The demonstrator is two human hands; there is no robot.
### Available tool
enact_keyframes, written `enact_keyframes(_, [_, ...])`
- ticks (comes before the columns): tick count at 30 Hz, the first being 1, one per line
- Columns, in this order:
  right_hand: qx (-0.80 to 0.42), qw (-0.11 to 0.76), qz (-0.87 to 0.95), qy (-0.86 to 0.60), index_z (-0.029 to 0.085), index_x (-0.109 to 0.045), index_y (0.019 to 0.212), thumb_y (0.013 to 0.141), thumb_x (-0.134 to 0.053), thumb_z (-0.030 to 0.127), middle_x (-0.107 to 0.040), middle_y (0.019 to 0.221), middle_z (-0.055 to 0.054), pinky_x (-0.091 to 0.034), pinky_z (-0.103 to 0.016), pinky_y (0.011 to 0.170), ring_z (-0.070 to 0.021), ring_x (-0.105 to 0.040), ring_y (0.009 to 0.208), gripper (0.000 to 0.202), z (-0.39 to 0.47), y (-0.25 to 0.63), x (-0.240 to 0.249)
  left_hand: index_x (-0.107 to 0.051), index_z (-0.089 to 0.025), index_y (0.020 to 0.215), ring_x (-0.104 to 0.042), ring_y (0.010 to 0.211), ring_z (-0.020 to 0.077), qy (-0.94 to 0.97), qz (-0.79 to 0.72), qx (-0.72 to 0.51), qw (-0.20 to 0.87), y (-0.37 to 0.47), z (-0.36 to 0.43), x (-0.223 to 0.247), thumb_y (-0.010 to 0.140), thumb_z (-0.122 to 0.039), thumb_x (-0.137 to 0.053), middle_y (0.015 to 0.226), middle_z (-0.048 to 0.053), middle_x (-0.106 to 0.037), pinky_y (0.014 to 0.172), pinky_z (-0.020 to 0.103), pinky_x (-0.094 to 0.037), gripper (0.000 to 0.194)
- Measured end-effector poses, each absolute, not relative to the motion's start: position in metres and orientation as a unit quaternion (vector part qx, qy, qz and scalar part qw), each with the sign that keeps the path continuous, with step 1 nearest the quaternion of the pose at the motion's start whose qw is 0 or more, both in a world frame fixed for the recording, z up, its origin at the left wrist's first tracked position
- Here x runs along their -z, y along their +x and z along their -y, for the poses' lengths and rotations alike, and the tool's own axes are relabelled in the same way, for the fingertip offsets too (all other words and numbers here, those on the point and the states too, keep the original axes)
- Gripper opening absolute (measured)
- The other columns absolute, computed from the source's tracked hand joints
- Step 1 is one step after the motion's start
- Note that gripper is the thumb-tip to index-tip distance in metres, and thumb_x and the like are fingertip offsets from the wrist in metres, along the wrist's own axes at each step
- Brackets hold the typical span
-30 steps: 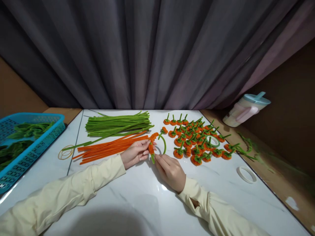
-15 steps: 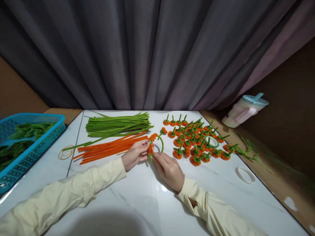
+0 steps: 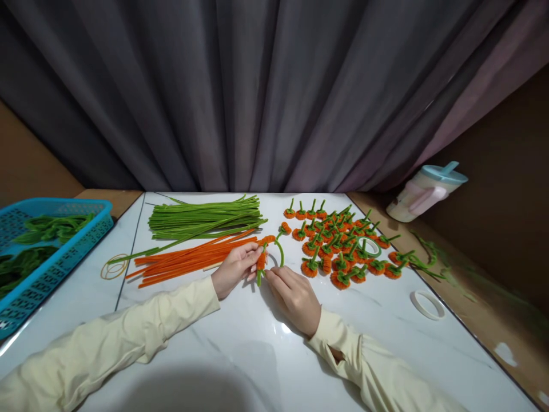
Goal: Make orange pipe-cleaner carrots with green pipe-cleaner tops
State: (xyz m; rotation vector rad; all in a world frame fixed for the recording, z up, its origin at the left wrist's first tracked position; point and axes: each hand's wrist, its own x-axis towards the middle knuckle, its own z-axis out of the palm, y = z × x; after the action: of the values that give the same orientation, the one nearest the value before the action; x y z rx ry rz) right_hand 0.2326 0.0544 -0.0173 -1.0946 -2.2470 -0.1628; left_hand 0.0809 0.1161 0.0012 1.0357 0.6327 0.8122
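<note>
An orange and green pipe-cleaner piece [image 3: 261, 260] is pinched between the thumb and fingers of my left hand [image 3: 237, 269]. One green stem of it curves up and round to the right. My right hand [image 3: 297, 298] has its fingers pressed together at the lower green end of the same piece. Left of the hands lie a bundle of orange pipe cleaners [image 3: 184, 260] and, behind it, a bundle of green ones [image 3: 206, 217]. Several small orange pumpkins with green stems [image 3: 309, 267] stand to the right.
A blue basket [image 3: 92, 229] with green leaf shapes is at the left edge, near a thin looped band [image 3: 114, 268]. At the right are a green-edged tape roll [image 3: 378, 249], a white tape roll [image 3: 437, 311] and a cup with a blue lid [image 3: 422, 194]. A curtain hangs behind.
The orange and green piece has turned slightly, its lower green end shifting a little left. Both hands keep nearly the same place and hold.
</note>
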Motion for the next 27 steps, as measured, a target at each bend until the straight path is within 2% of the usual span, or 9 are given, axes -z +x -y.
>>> enact_keyframes(6, [0.035,0.332,0.837,-0.434,0.012,-0.054,0.1,0.085,-0.04,0.008,-0.059,0.087,-0.008,-0.043,-0.027,0.066,-0.0162,-0.051,0.076,0.02,-0.0552,0.2332,0.0212,-0.049,-0.013,0.076,-0.034,0.041,0.0038,0.544,-0.328,-0.366,0.681,0.0821,-0.1125,-0.0017,0.074,-0.042,-0.059,0.054,-0.006,-0.041,0.036,0.016,-0.028,0.031])
enact_keyframes(11, [0.055,0.341,0.822,-0.453,0.014,-0.055,0.101,0.085,-0.045,0.012,-0.061,0.091,-0.008,-0.042,-0.029,0.064,-0.0173,-0.049,0.075,0.019,-0.0584,0.2347,0.0181,-0.052,-0.012,0.08,-0.033,0.046,0.003,0.449,-0.294,-0.377,0.755,0.08,-0.116,-0.0011,0.075,-0.035,-0.061,0.065,-0.002,-0.045,0.037,0.013,-0.029,0.026])
enact_keyframes(15, [0.06,0.34,0.822,-0.452,0.014,-0.056,0.099,0.086,-0.042,0.011,-0.061,0.089,-0.009,-0.041,-0.029,0.062,-0.0171,-0.049,0.074,0.02,-0.0589,0.2362,0.0178,-0.052,-0.011,0.079,-0.033,0.047,0.0031,0.435,-0.288,-0.37,0.768,0.0788,-0.1177,-0.0002,0.076,-0.034,-0.061,0.065,-0.001,-0.045,0.038,0.013,-0.029,0.024])
enact_keyframes(27, [0.086,0.339,0.825,-0.443,0.014,-0.06,0.09,0.085,-0.044,0.012,-0.06,0.077,-0.007,-0.037,-0.027,0.055,-0.0145,-0.049,0.067,0.016,-0.0547,0.2336,0.014,-0.05,-0.014,0.078,-0.035,0.038,0.0034,0.567,-0.341,-0.367,0.654,0.0804,-0.112,0.0011,0.073,-0.046,-0.059,0.052,-0.007,-0.042,0.036,0.016,-0.028,0.034])
